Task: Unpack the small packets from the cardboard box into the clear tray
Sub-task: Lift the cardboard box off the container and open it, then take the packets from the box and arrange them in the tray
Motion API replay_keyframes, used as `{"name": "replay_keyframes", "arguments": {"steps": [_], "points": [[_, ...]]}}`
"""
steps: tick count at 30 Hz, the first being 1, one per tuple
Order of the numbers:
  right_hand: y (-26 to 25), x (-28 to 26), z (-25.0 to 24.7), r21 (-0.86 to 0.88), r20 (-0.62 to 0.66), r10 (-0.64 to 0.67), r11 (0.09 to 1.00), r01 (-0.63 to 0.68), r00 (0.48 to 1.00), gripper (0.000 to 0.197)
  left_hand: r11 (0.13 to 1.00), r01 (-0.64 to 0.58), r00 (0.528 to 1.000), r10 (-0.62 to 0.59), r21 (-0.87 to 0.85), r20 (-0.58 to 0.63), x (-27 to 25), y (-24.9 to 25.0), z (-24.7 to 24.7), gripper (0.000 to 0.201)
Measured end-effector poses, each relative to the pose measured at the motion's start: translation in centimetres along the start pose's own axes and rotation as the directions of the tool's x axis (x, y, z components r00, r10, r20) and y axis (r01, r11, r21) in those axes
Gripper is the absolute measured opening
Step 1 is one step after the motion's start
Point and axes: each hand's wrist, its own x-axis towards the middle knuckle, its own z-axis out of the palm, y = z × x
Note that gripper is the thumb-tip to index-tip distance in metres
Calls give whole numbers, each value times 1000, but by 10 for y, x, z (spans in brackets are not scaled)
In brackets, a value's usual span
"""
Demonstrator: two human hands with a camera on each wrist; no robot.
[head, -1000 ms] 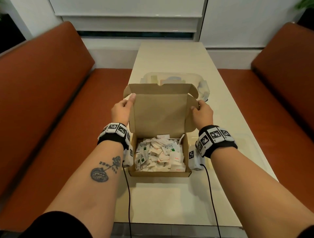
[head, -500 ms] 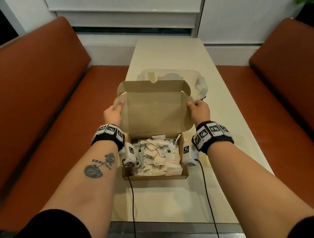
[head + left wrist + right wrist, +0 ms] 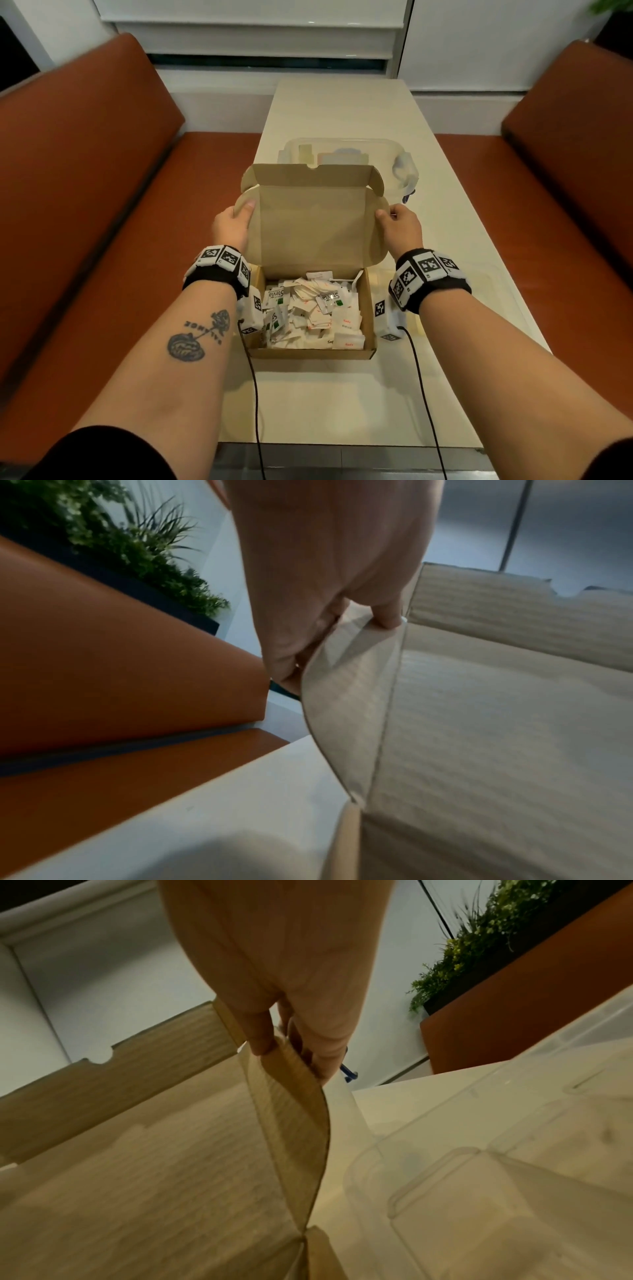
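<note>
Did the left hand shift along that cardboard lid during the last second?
Yes. The left hand slid down from the lid's top corner towards the box base, and now pinches the lid's side flap.

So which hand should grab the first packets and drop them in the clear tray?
Probably the right hand: the clear tray lies on the right of the cardboard box. The left hand can keep holding the lid.

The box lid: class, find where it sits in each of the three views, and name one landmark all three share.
Head: the lid stands upright at centre, its side flaps held by the left hand and right hand.
Left wrist: lid fills the right side.
Right wrist: lid fills the lower left.
Shared landmark: the notch in the lid's top flap.
</note>
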Motion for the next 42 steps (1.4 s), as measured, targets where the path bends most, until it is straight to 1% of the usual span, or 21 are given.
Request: {"name": "replay_keyframes", "arguments": {"steps": [2,4,8,9,11,12,13,14,15,17,18,20,21,23,27,29,32,34,37,39,42], "points": [[0,-3,-1,-11,-8,-1,1000,1,1000,22,995,-40,999,41,93,-5,-1,-1,-4,39],[1,-7,-2,-11,-23,9,1000,-9,1000,24,988,-46,998,53,150,-39,-4,-3,-8,38],[2,-16,-6,-4,-71,29,1000,-30,997,26,996,-21,983,36,86,-177,-18,-4,-13,40],[1,-19,-7,-5,-98,25,1000,-26,995,29,996,-27,971,47,88,-235,-25,-2,-13,41],[-2,-29,-9,-25,-173,-16,1000,12,985,35,988,-78,920,124,136,-373,-43,3,-14,35],[-4,-36,-10,-32,-210,-45,999,39,977,35,976,-127,891,190,175,-413,-53,5,-13,31],[-7,-44,-11,-31,-238,-75,997,69,968,35,959,-181,874,258,218,-411,-63,7,-12,29],[-10,-51,-10,-29,-251,-103,995,99,963,34,942,-225,879,307,250,-366,-74,7,-8,27],[-13,-59,-8,-32,-238,-129,992,125,963,32,931,-257,902,328,260,-282,-83,7,-4,25],[-18,-73,1,-59,-121,-155,987,149,981,26,924,-281,952,303,259,-50,-99,7,7,23],[-19,-81,7,-84,-24,-157,984,154,987,23,909,-293,956,285,298,72,-107,7,12,21],[-17,-94,22,-162,191,-139,972,171,972,11,845,-353,927,259,402,271,-121,5,24,15],[-15,-100,28,-214,279,-117,960,181,953,5,816,-378,911,245,437,332,-128,4,29,12],[-8,-107,39,-341,402,-56,917,206,914,19,769,-394,895,197,503,400,-139,0,37,16],[7,-115,50,-563,544,40,758,330,838,42,729,-358,897,94,584,432,-150,-6,43,26],[11,-114,53,-615,572,58,690,381,818,50,728,-344,909,98,593,406,-150,-6,42,28],[11,-109,57,-669,629,106,578,467,770,71,741,-326,924,118,587,363,-149,-5,40,30],[9,-105,58,-697,626,147,546,465,766,78,764,-305,933,121,568,338,-150,-6,38,31],[8,-102,60,-720,610,164,524,455,775,75,786,-278,943,116,552,311,-149,-7,34,33],[9,-103,60,-725,608,140,499,474,782,70,793,-270,945,110,547,309,-148,-6,32,34],[10,-106,59,-705,611,91,515,488,786,54,795,-273,945,115,542,307,-149,-6,33,34]]}}
